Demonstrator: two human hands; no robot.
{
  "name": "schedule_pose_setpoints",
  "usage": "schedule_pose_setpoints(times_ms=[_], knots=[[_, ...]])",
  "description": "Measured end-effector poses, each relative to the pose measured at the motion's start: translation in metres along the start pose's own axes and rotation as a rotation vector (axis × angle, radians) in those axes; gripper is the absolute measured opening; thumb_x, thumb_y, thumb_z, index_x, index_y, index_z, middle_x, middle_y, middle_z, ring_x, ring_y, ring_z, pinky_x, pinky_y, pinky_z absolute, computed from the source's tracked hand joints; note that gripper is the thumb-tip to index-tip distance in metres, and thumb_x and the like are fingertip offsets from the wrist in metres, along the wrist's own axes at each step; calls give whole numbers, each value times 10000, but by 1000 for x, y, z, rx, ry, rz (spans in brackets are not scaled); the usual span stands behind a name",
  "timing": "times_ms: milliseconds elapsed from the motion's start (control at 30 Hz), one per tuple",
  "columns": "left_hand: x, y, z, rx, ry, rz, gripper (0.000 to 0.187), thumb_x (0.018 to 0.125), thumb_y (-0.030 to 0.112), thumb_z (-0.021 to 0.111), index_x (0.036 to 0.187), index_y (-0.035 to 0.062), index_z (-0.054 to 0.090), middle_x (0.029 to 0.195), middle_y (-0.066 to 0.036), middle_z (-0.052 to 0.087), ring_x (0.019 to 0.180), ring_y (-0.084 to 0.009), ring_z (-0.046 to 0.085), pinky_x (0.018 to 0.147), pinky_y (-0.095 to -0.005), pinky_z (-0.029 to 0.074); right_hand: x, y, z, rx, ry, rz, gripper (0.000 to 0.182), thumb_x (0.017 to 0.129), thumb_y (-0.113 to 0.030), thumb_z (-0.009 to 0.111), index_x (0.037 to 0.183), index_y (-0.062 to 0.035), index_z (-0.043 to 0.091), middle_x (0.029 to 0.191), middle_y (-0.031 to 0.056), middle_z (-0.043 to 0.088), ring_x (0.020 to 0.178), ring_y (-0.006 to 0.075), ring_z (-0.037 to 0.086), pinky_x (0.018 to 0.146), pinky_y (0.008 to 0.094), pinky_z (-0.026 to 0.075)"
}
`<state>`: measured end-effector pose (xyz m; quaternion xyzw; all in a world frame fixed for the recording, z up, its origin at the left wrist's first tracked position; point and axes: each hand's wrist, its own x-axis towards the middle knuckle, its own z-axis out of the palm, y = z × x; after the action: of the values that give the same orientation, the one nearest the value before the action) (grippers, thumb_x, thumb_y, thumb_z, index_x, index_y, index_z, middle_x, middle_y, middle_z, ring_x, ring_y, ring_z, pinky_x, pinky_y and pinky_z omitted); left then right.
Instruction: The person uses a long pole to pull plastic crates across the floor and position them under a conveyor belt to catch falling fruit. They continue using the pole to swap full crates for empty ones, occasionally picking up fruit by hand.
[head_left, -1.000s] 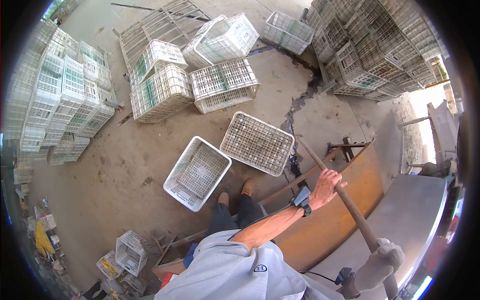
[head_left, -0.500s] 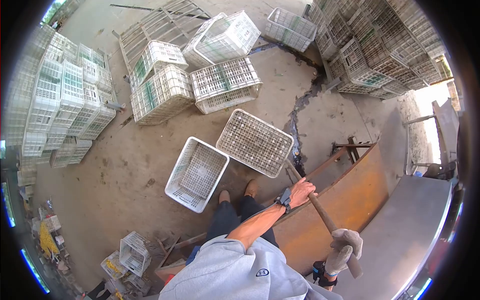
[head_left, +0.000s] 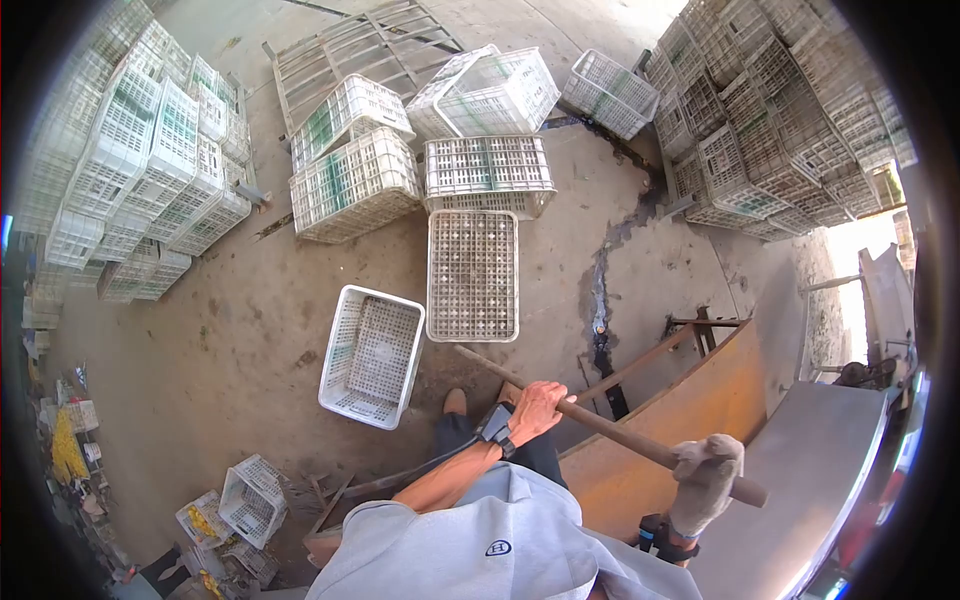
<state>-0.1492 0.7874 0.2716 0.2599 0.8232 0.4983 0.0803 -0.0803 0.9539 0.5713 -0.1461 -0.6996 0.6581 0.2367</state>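
A long wooden pole [head_left: 620,434] slants across the front of my body. My bare left hand [head_left: 541,410] is wrapped round its middle part, with a dark watch on the wrist. Nearer the pole's thick end, my gloved right hand [head_left: 707,474] is closed on it. The thin far end lies near the lower edge of an upside-down, dirty crate [head_left: 473,275]. Beside that crate, on its left, a white crate [head_left: 372,357] stands with its open side up.
Several crates [head_left: 357,185] lie beyond, before a metal frame [head_left: 365,62]. Stacks rise at the left [head_left: 130,150] and right [head_left: 760,130]. A rusty metal piece [head_left: 670,440] and grey sheet [head_left: 815,450] are at my right. A cracked strip [head_left: 600,290] crosses the floor.
The pole has swung left, its thin end now near the dirty crate. That crate has turned straighter and shifted away from the white crate. Both hands stay on the pole.
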Motion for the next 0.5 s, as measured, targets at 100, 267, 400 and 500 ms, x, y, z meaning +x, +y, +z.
schedule_pose_setpoints(times_ms=[100, 267, 400, 500], knots=[[24, 55, -9, -108, -52, 92, 228, 915, 201, 732, 824, 32, 610, 797, -151, 655, 792, -380, 648, 718, -489, 500, 10, -39, -37, -28, 130, -126, 382, 1094, -418, 508, 1143, -45, 574, 720, 61, 566, 559, 165, 512, 635, 375, 503], [102, 114, 36, -215, -83, 253, 242, 953, 225, 708, 898, 40, 563, 819, -129, 632, 851, -345, 644, 772, -466, 483, 44, -110, -107, 21, -112, -278, 460, 1111, -409, 432, 1225, 15, 570, 1141, 88, 563, 923, 189, 562, 832, 380, 503], [192, 106, 79, -232, -57, 248, 294, 984, 256, 677, 846, 39, 536, 817, -134, 619, 881, -338, 635, 812, -461, 477, 97, -117, -120, -721, 410, -433, 515, 1104, -369, 462, 1432, 25, 518, 1354, 138, 581, 1043, 215, 590, 925, 393, 513], [246, 56, 129, -182, -59, 223, 275, 923, 233, 704, 829, 31, 544, 836, -142, 631, 888, -358, 633, 814, -474, 485, 150, -105, -124, -929, 502, -475, 530, 1096, -321, 491, 1490, 33, 500, 1441, 169, 583, 1075, 230, 602, 955, 383, 512]])
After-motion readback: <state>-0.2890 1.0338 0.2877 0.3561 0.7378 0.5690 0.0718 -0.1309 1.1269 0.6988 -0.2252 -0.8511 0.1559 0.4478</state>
